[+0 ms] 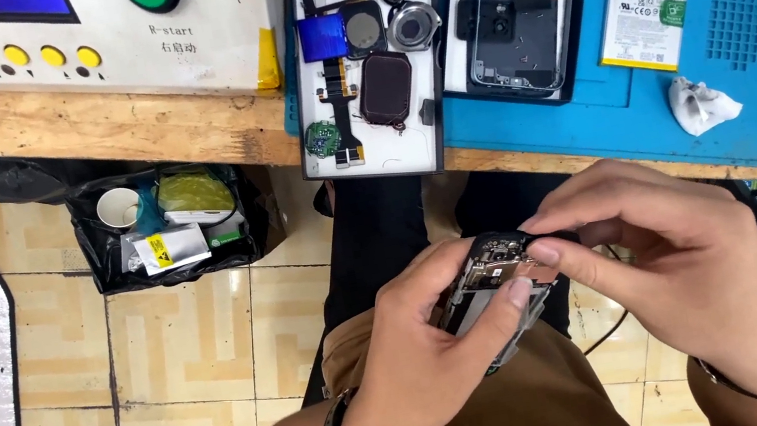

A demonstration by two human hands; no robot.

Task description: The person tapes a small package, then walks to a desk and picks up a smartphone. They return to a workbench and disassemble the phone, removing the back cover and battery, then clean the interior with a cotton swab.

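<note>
While you sit with your knees under the wooden tabletop, your left hand cradles an opened phone body over your lap, its grip wrapped around the frame from below, with the thumb pressed across its face. Your right hand comes in from the other side, its grip pinched on the upper edge of that phone body, fingertips touching the exposed metal and circuit parts. Both wrists carry dark bands. On the tabletop ahead of you lies a blue work mat that holds a white phone battery, a crumpled white wipe and a black tray with a stripped phone frame. Just beside it, a white parts tray holds small modules, a blue square piece and a flex cable. To the left stands a white control box with yellow buttons and a green button. Below the tabletop edge, on the tiled floor, sits a black rubbish bag with a paper cup and wrappers in it.
</note>
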